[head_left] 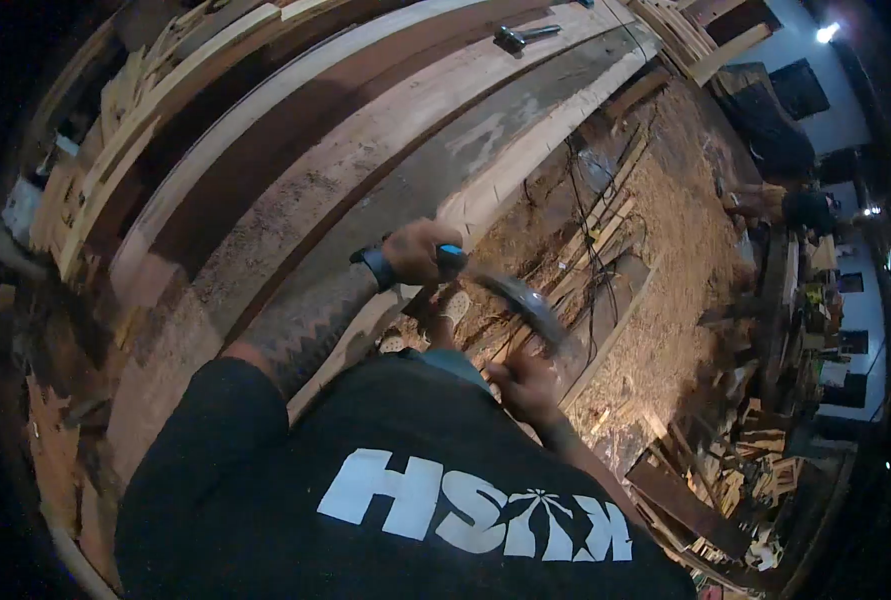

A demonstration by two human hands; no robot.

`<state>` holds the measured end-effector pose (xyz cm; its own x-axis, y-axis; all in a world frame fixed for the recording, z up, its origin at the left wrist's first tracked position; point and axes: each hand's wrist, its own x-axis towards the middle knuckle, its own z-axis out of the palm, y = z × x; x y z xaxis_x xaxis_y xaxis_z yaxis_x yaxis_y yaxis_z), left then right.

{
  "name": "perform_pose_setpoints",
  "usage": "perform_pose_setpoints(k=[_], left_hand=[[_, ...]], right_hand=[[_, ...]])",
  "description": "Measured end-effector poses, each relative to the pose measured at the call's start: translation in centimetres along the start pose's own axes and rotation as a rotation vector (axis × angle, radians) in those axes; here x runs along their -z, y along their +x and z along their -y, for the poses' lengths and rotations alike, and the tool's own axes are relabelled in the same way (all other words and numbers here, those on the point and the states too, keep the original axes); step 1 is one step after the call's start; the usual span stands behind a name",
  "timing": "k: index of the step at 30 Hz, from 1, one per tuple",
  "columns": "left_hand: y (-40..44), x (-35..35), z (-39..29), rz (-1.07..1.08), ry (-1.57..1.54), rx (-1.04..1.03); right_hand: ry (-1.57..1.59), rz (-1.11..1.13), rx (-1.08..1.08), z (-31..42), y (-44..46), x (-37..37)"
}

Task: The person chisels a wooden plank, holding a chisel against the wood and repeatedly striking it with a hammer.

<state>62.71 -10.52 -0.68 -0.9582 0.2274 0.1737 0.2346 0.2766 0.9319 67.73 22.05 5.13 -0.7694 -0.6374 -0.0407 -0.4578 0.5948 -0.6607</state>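
My left hand (420,250), with a dark band at the wrist, is closed round the black and blue handle (451,258) of a tool. From the handle a curved, greyish part (525,305) reaches down to the right, smeared by motion. My right hand (530,385) is lower and nearer my body, close to the far end of that curved part. Its fingers are curled, and what they hold is blurred. A pale plank edge (485,195) runs just beyond my left hand.
Long curved timbers (355,150) sweep across the left and top. A metal tool (525,36) lies on one of them. Wood shavings (675,260), sticks and a dark cable (595,235) cover the ground at right. Scrap wood (765,470) is piled at lower right. A person (800,208) is at far right.
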Motion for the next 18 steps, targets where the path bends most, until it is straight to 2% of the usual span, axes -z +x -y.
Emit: perform_pose_setpoints(k=[1, 2, 4, 5, 6, 7, 9, 11, 13, 15, 17, 18], left_hand=[[0.1, -0.2, -0.3, -0.015, 0.143, 0.016], [0.7, 0.3, -0.4, -0.045, 0.296, 0.026], [1.0, 1.2, -0.4, -0.104, 0.180, -0.047], [0.6, 0.3, -0.3, -0.102, 0.103, -0.077], [0.6, 0.2, -0.4, -0.073, 0.096, -0.060], [0.7, 0.4, -0.6, -0.050, 0.095, -0.050], [0.6, 0.5, -0.5, -0.051, 0.132, -0.066], [0.7, 0.7, -0.9, -0.031, 0.096, -0.019], [0.1, 0.4, -0.5, -0.036, 0.095, -0.008], [1.0, 0.4, 0.6, -0.062, 0.142, -0.074], [1.8, 1.1, 0.5, -0.096, 0.158, -0.074], [0.8, 0.4, 0.6, -0.083, 0.150, -0.051]], right_hand=[[0.398, 0.047, -0.232, 0.6, -0.1, -2.0], [0.476, -0.009, -0.361, 0.6, -0.2, -1.5], [0.634, -0.073, -0.627, 1.6, -0.9, 1.0], [0.682, -0.014, -0.561, 1.9, -1.8, 4.4], [0.800, -0.003, -0.119, 3.4, -1.1, 7.0], [0.600, -0.329, 0.156, 4.2, -2.0, 8.0], [0.656, -0.255, 0.208, 8.0, -1.9, 12.0], [0.464, -0.122, 0.056, 7.6, -1.2, 10.5], [0.219, 0.058, -0.119, 0.0, -1.1, 1.4], [0.248, 0.065, -0.241, -3.7, -1.4, -2.2], [0.331, 0.122, -0.640, -3.0, -1.2, -0.2], [0.691, 0.079, -0.713, 0.8, -1.2, 3.7]])
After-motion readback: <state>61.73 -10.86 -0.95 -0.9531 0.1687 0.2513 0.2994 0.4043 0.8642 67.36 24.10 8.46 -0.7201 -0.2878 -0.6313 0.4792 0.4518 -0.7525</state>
